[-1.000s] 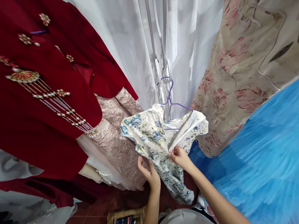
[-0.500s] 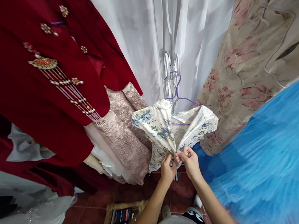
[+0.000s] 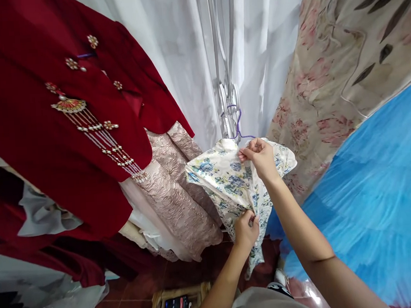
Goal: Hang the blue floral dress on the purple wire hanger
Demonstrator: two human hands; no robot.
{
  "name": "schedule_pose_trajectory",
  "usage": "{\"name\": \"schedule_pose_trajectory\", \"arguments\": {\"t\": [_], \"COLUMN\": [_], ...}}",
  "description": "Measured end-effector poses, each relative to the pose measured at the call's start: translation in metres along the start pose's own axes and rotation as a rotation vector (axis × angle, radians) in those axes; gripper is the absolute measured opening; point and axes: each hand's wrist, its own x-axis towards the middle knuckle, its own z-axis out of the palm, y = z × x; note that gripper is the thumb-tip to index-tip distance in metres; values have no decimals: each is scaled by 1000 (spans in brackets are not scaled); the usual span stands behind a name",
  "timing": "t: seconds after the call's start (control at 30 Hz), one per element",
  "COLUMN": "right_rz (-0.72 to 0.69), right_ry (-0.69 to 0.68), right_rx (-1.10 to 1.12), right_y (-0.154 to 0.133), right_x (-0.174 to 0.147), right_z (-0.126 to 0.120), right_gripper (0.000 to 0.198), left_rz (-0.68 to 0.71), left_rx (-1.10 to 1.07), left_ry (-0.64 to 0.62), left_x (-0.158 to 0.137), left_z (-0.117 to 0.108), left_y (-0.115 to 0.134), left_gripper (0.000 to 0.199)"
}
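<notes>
A white floral top (image 3: 224,178) with blue and yellow-green flowers hangs on a purple hanger (image 3: 239,126) in front of me. My left hand (image 3: 246,228) is closed on the cloth low on its central seam, fingers pinched. Higher up, near the neckline, my right hand (image 3: 259,157) pinches the upper edge of that seam between thumb and fingers. Any zip pull under the right fingertips is too small to see. Between my hands the two sides of the seam lie together. The right forearm covers part of the right side of the top.
A dark red velvet jacket (image 3: 104,146) with beaded trim and a pink brocade skirt (image 3: 179,188) hang at left. To the right are a beige floral dress (image 3: 303,106) and blue tulle (image 3: 375,199). White curtains (image 3: 171,49) hang behind. A phone (image 3: 176,307) lies in a wooden crate (image 3: 158,298) below.
My right hand has moved up from beside the left hand to the neckline, and the top's open V has closed. My left hand still grips low, slightly further right.
</notes>
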Motion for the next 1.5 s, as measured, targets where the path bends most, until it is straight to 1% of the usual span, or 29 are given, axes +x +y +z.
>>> {"name": "schedule_pose_trajectory", "arguments": {"t": [0.17,0.27,0.33,0.37,0.43,0.5,0.53,0.57,0.63,0.7,0.73,0.77,0.83,0.9,0.97,1.0,1.07,1.1,1.13,1.2,1.27,1.33,1.4,1.47,1.5], "right_rz": [-12,-42,-46,-43,-39,-44,-51,-60,-78,-95,-106,-115,-124,-110,-69,-37,38,74,104,159,218,268,293,287,265], "right_ry": [-33,-52,-67,-69,-51,-25,-13,-4,11,34,44,51,47,32,21,11,-21,-40,-53,-70,-86,-101,-98,-70,-51], "right_rx": [-15,-17,-11,-4,17,24,19,9,-11,-10,-1,10,22,11,-19,-37,-77,-94,-105,-102,-88,-77,-79,-121,-169], "right_y": [-18,-24,-24,-22,-17,-11,-9,-7,-3,1,3,6,14,24,38,45,58,64,69,75,79,83,89,94,96], "right_x": [13,13,6,2,-9,-19,-23,-26,-30,-30,-29,-28,-26,-27,-34,-39,-55,-64,-73,-90,-103,-112,-118,-121,-123], "right_z": [-10,-12,-11,-11,-10,-10,-9,-8,-7,-5,-3,-2,2,5,7,7,1,-4,-10,-23,-35,-43,-50,-57,-60], "right_gripper": [48,46,44,44,43,42,41,40,39,40,41,42,45,47,47,47,45,44,42,41,43,45,45,40,35], "left_rz": [-1,-18,20,73,242,433,536,594,685,729,744,752,767,773,742,714,651,626,608,577,516,404,281,195,180], "left_rx": [4,21,22,13,-23,-28,-11,43,223,366,411,438,443,398,324,285,244,251,273,335,327,260,186,135,114], "left_ry": [-19,-39,-33,-4,129,309,369,349,206,75,45,44,99,191,319,390,510,542,553,525,477,474,514,544,527], "left_x": [0,3,13,21,45,76,92,109,139,160,166,170,173,175,180,185,197,203,208,211,204,185,158,127,112], "left_z": [8,2,-15,-27,-60,-99,-118,-135,-162,-175,-177,-177,-175,-175,-184,-193,-220,-236,-253,-282,-297,-294,-277,-250,-236], "left_y": [-5,-12,-11,-6,13,43,59,75,102,118,122,124,126,128,131,130,121,112,99,64,24,-12,-36,-46,-45], "left_gripper": [23,17,13,11,13,22,26,31,30,25,25,24,24,24,25,25,25,25,25,26,28,31,35,39,39]}}
